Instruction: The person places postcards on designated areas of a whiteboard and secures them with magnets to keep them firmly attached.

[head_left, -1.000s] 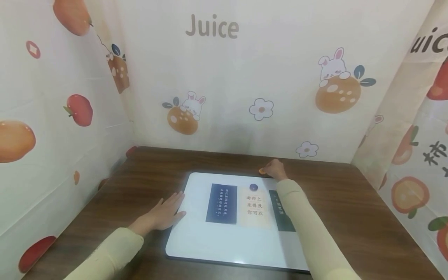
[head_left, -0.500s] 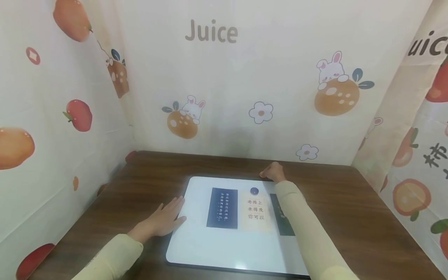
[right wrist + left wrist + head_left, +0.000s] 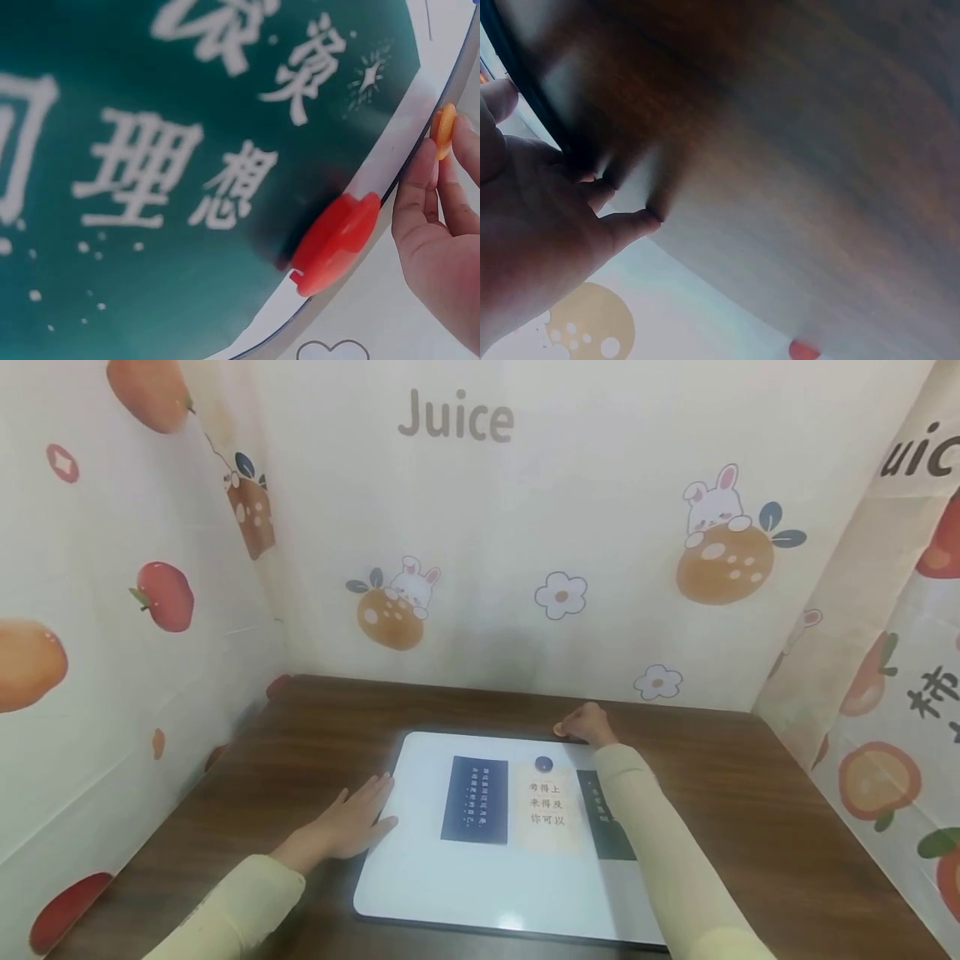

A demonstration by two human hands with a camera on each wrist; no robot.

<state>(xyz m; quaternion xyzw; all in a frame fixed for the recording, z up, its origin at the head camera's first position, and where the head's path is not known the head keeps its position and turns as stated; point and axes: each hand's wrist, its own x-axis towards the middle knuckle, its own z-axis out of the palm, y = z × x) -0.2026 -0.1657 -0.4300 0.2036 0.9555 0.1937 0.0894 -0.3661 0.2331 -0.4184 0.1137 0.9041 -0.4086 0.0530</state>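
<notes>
A whiteboard (image 3: 480, 885) with a thin dark edge lies on the table. On it are a blue card (image 3: 475, 802), a cream card (image 3: 551, 835) with a round dark blue magnet (image 3: 543, 764) at its top, and a green card (image 3: 67, 172), partly hidden by my right sleeve in the head view. A red magnet (image 3: 336, 244) sits on the green card's edge. My right hand (image 3: 590, 724) pinches a small orange round magnet (image 3: 445, 131) between thumb and fingers just beyond the board's far edge. My left hand (image 3: 348, 818) rests flat with fingers spread at the board's left edge.
The brown wooden table (image 3: 247, 777) extends around the board. Behind it hangs a pale curtain (image 3: 480, 527) printed with fruit, rabbits and flowers, and similar cloth encloses the left and right sides.
The head view tips slightly up and back down. My right hand keeps the orange magnet near the far edge, its disc turning a little; my left hand stays in place.
</notes>
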